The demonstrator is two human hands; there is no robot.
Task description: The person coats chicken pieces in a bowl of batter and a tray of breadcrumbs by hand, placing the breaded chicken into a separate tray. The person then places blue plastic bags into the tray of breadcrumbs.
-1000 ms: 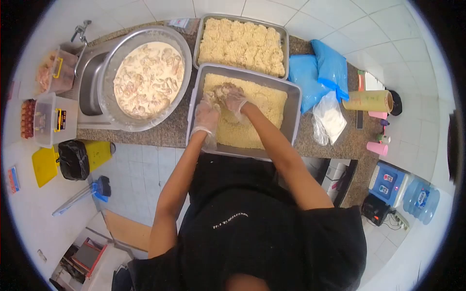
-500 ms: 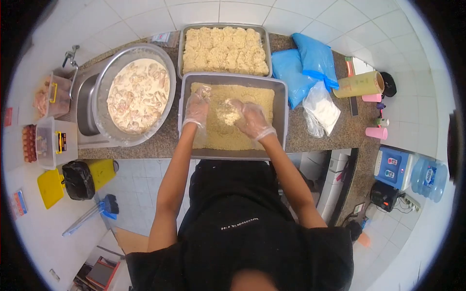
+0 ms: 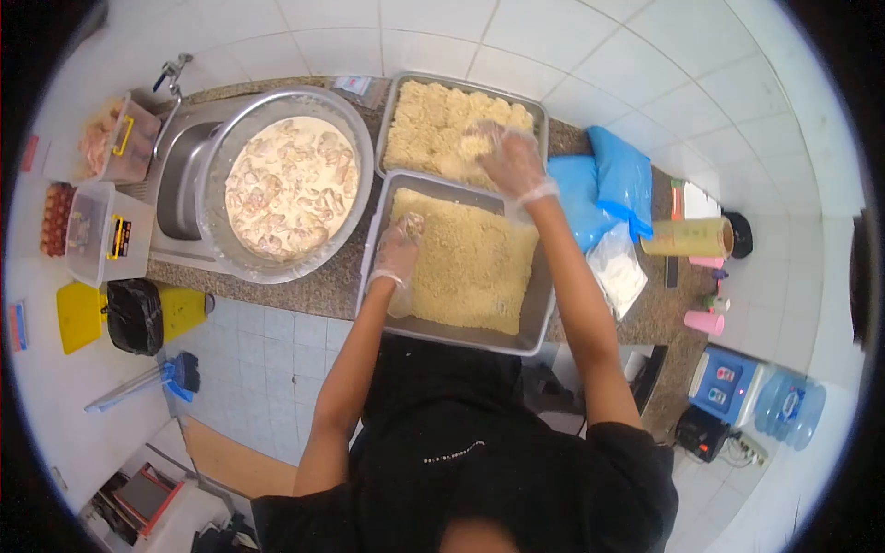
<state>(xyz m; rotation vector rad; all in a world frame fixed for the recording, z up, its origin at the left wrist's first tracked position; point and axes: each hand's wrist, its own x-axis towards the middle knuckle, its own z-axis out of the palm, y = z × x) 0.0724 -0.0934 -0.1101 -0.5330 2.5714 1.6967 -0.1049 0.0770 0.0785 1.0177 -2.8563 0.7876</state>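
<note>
In the head view my right hand (image 3: 516, 166), in a clear plastic glove, is over the back tray (image 3: 542, 111). Its fingers are closed on a breaded chicken piece (image 3: 475, 146) above rows of similar coated pieces (image 3: 429, 124). My left hand (image 3: 398, 253), also gloved, is at the left side of the grey tub (image 3: 548, 323), low over the crumbs (image 3: 470, 263). Its fingers look curled and crumb-coated; whatever is inside them, if anything, is hidden. Left of the tub stands a large metal bowl (image 3: 210, 198) of raw chicken in creamy batter (image 3: 290, 189).
Blue bags (image 3: 619, 180) and a white powder bag (image 3: 618, 276) lie right of the tub, near a roll of plastic film (image 3: 687, 237). The sink (image 3: 180, 198) is left of the bowl. Beyond it are plastic containers (image 3: 88, 230) and egg trays (image 3: 57, 219). Pink cups (image 3: 703, 322) stand at the right.
My right hand has moved from the crumb tub up to the back tray, carrying the breaded chicken piece. My left hand stays at the tub's left side. The whole view has tilted.
</note>
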